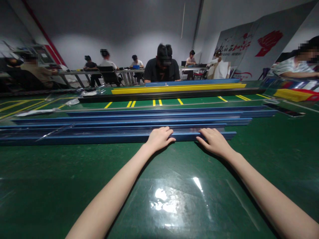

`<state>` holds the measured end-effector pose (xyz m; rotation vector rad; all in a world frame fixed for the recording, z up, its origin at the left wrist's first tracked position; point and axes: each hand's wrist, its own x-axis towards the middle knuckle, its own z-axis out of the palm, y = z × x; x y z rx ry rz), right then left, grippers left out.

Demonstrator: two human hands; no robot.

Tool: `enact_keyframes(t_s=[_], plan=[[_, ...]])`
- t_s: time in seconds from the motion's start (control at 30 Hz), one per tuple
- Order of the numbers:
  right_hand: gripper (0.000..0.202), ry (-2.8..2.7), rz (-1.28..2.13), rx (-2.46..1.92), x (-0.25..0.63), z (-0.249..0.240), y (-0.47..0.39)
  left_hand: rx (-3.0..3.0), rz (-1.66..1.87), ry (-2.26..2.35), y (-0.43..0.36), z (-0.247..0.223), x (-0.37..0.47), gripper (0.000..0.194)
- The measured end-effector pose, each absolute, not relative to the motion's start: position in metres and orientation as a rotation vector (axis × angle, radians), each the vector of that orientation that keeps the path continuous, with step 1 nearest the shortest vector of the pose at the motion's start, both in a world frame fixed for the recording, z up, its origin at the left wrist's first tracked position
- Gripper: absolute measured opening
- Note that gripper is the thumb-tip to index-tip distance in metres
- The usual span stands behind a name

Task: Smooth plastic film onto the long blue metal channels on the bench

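Across the green table lies the nearest long blue plastic channel [99, 136], its two raised edges running left to right. My left hand [160, 137] grips its front edge, fingers curled over the top and thumb along the near side. Farther right on that same channel, my right hand [211, 140] holds the front edge too, with bent fingers reaching over it and the thumb in front. The channel's right end sticks out just past this hand. Right behind are more blue channels [154, 120], parallel to it. A strip of clear film [56, 131] crosses the channel's left part.
Farther back lie a long black strip [174, 95], a yellow strip [179, 88] and another blue one. A dark phone-like slab [284, 109] rests at right, near yellow and red packages [294, 95]. A person [161, 66] sits opposite; several others sit at tables behind.
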<state>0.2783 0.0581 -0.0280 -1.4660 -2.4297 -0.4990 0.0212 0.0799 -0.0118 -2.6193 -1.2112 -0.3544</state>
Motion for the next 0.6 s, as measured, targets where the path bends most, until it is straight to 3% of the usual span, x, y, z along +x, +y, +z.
enact_keyframes(t_s=[0.6], plan=[[0.031, -2.419, -0.486, -1.470, 0.2771, -0.0270, 0.0571, -2.602, -0.380, -1.196, 0.0803, -0.0132, 0.0206, 0.027]])
